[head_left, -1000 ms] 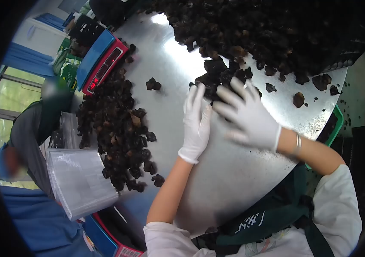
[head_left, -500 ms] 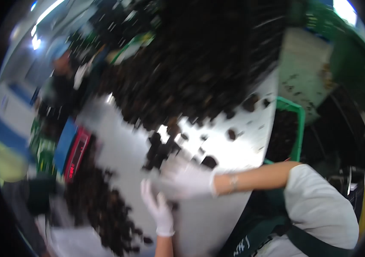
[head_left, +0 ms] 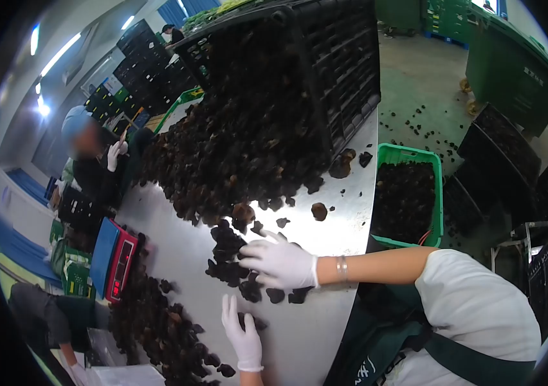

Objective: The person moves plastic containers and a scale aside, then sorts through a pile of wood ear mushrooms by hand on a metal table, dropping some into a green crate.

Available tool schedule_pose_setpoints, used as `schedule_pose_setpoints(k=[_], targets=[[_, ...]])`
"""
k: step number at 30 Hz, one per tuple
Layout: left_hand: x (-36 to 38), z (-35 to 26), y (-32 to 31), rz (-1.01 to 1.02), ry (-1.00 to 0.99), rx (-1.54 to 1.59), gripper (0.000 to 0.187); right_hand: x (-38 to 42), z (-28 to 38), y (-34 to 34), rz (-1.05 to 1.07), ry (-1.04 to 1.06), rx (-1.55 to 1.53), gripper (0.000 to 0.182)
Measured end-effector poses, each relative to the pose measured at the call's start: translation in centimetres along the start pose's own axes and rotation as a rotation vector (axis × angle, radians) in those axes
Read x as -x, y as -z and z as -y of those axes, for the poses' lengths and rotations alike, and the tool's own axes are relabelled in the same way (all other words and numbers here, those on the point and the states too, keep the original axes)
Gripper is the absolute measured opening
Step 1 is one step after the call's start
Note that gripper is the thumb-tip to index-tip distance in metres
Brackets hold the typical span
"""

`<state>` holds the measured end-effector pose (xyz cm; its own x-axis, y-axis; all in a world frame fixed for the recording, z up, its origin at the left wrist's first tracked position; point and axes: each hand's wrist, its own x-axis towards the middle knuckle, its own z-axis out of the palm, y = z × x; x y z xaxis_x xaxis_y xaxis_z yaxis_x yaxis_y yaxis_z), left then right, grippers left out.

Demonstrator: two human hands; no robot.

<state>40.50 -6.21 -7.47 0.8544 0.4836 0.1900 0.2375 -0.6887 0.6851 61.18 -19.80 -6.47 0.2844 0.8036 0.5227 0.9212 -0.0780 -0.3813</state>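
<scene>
White gloves cover the left hand [head_left: 243,341] and the right hand [head_left: 282,262], and the pieces [head_left: 226,248] by them are near-black, while the big heap [head_left: 235,141] is black flecked with rusty brown on a silver-grey table [head_left: 293,347]. The scale [head_left: 121,264] pairs a blue top with a red body and glowing red digits; the slatted crate [head_left: 345,71] is black, the tub [head_left: 440,193] bright green. White lettering marks the dark green apron [head_left: 377,334] beside a white sleeve [head_left: 480,296].
</scene>
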Motion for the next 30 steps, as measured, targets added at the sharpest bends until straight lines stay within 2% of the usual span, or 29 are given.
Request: schedule_pose_setpoints(k=[1, 3, 5, 6, 9, 16, 20, 23, 26, 27, 28, 29, 30], targets=[[1.3, -0.2, 0.4, 0.005, 0.015, -0.003, 0.058, 1.0, -0.3, -0.3, -0.033, -0.078, -0.022, 0.045], [3.5, -1.2, 1.4, 0.033, -0.016, -0.078, 0.065, 2.6, 0.6, 0.5, 0.117, -0.146, -0.002, 0.043], [5.2, -2.8, 2.7, 0.05, -0.097, -0.252, 0.072, 4.0, 1.8, 0.4, 0.077, -0.09, -0.001, 0.043], [5.8, -3.4, 2.9, 0.052, -0.039, -0.12, 0.065, 4.5, 2.3, 0.2, 0.06, -0.06, 0.0, 0.043], [7.0, -3.9, 3.1, 0.013, 0.013, -0.043, 0.066, 4.9, 3.5, -0.5, 0.041, -0.113, -0.032, 0.041], [10.5, -4.9, 1.9, 0.071, 0.086, -0.114, 0.077, 7.0, 4.8, -1.4, 0.091, -0.068, -0.03, 0.039], [10.9, -4.4, 0.4, 0.042, 0.058, -0.189, 0.079, 7.0, 4.9, -1.5, 0.128, -0.011, -0.002, 0.044], [10.9, -3.9, -0.2, 0.011, 0.061, -0.163, 0.078, 7.2, 4.7, -1.9, 0.086, -0.027, -0.081, 0.043], [10.7, -4.7, -0.5, -0.086, 0.122, -0.136, 0.07, 6.9, 5.1, 0.0, -0.018, 0.109, -0.166, 0.041], [11.0, -4.5, -0.4, -0.088, 0.105, -0.183, 0.068, 6.7, 5.7, 1.7, -0.164, 0.113, -0.116, 0.037], [10.9, -4.3, -0.4, -0.096, 0.112, -0.157, 0.067, 7.1, 5.0, 1.5, -0.155, 0.054, -0.141, 0.038], [10.9, -4.1, -0.5, -0.108, 0.101, -0.136, 0.065, 7.2, 4.9, 2.2, -0.303, -0.007, -0.068, 0.041], [11.0, -3.9, -0.7, -0.118, 0.082, -0.172, 0.064, 7.7, 3.9, 2.6, -0.357, -0.052, -0.019, 0.042]])
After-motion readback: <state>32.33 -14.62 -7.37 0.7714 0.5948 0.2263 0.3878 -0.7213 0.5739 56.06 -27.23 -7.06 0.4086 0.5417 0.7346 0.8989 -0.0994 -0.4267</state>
